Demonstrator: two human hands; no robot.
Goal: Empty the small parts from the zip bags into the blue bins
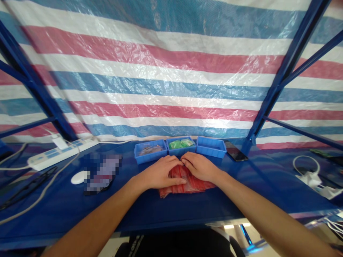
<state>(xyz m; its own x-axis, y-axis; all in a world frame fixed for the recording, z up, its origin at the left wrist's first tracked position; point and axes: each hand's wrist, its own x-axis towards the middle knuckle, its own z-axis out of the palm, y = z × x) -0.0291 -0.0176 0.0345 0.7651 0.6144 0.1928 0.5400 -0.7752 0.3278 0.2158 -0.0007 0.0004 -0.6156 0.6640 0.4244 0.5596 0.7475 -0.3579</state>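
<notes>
A loose pile of clear plastic bags with red edges (pixel 191 184) lies on the blue tabletop in front of me. My left hand (pixel 163 171) covers the pile's left side, fingers bent over its far edge and thumb stretched across the top, with bags between them. From the right, my right hand (pixel 199 166) curls over the far part of the pile, its fingertips closed against the bags and almost meeting the left fingers. What lies under both palms is hidden.
Behind my hands stand three blue bins: one with small clear packets (pixel 151 149), one with green packets (pixel 180 144), and an empty bin (pixel 211 146). A dark phone (pixel 236 151), power strip (pixel 63 151), white round object (pixel 79 177), pixelated item (pixel 104 173) and cables lie around.
</notes>
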